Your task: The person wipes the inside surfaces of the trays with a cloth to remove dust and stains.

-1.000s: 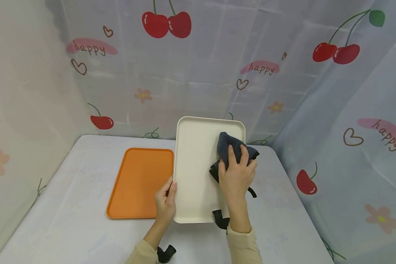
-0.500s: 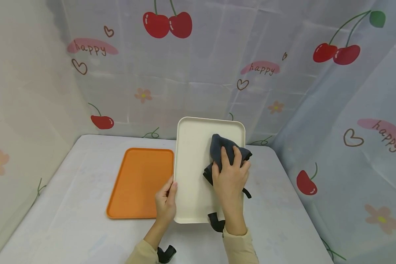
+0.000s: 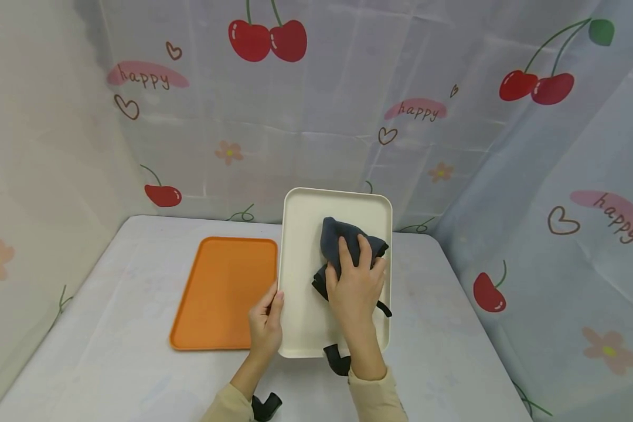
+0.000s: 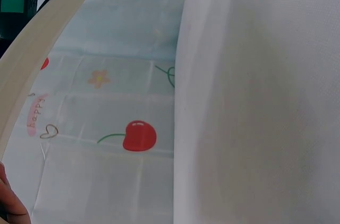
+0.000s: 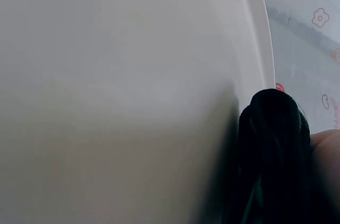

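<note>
In the head view a cream rectangular tray (image 3: pixel 302 264) is held up, tilted toward the camera. My left hand (image 3: pixel 265 328) grips its lower left edge, thumb on the front side. A folded dark grey cloth (image 3: pixel 334 237) lies against the tray's inner face, right of its middle. Over it, my right hand (image 3: pixel 356 293) holds the cloth with fingers spread and bent. The right wrist view shows the bunched cloth (image 5: pixel 273 144) close up against the pale tray (image 5: pixel 133 65). In the left wrist view, the tray's edge (image 4: pixel 45 35) crosses the upper left; only a bit of hand shows below it.
An orange tray (image 3: pixel 224 293) lies flat on the white-covered table (image 3: pixel 443 328), left of the cream one and partly behind it. Black curved pieces (image 3: pixel 266 406) show at both wrists. Hanging sheets with printed cherries (image 3: pixel 266 41) enclose the back and sides.
My right hand has slid the cloth leftward and slightly down across the cream tray, from its right edge toward the middle. The left hand and both trays stay practically in place.
</note>
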A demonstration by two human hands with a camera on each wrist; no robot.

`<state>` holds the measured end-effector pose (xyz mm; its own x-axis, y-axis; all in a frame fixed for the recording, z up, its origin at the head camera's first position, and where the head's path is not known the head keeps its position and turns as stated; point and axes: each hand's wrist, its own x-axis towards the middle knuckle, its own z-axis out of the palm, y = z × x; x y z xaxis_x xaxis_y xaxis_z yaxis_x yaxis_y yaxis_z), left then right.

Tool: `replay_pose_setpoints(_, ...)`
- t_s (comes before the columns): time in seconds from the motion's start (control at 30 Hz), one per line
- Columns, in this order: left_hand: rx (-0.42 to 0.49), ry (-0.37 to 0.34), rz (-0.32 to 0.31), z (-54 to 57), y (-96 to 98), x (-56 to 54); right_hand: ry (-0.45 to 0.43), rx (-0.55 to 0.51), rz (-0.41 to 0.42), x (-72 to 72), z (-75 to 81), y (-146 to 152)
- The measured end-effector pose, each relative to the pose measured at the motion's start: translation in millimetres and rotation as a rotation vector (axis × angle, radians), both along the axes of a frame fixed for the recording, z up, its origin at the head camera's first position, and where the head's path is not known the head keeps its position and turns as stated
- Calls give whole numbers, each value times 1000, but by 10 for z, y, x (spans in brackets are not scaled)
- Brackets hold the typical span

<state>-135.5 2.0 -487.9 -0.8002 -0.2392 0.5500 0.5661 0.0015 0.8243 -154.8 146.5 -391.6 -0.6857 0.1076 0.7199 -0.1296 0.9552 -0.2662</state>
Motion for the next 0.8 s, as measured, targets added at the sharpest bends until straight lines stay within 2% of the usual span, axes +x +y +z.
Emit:
replay_pose_setpoints(0.47, -16, 23, -4, -22, 9, -4, -27, 97, 51, 50, -5, -213)
replay_pose_setpoints(0.8, -39, 56, 28, -18, 16, 1, 17, 166, 107, 83, 8, -355)
